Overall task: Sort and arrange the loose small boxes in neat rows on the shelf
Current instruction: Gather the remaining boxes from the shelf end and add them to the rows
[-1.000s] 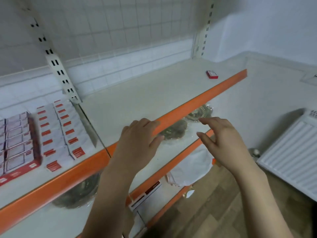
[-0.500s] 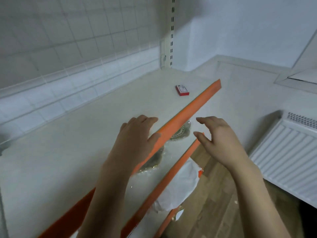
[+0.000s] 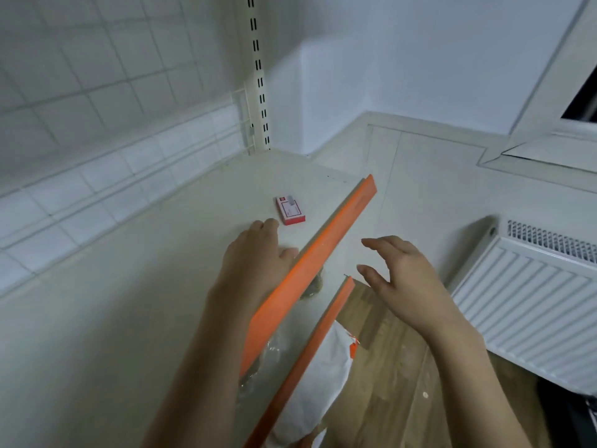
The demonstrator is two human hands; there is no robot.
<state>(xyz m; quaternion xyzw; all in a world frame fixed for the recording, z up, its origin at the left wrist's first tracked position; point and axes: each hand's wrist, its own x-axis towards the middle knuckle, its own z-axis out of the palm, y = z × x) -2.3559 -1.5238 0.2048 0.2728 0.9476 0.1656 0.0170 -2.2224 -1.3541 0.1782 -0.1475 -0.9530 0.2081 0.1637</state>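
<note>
small red box (image 3: 290, 210) lies flat on the white shelf (image 3: 129, 318) near its right end, just past the left hand (image 3: 255, 257) fingertips, not touching. left fingers loosely together, empty. right hand (image 3: 400, 279) hovers off the orange shelf edge (image 3: 310, 270), fingers spread, relaxed, empty.

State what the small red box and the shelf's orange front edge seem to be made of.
Small red box: likely printed cardboard, with sharp folded edges and a flat white label panel.
Orange front edge: smooth, evenly coloured strip with a slight sheen, probably plastic or painted metal; the picture cannot settle which.
</note>
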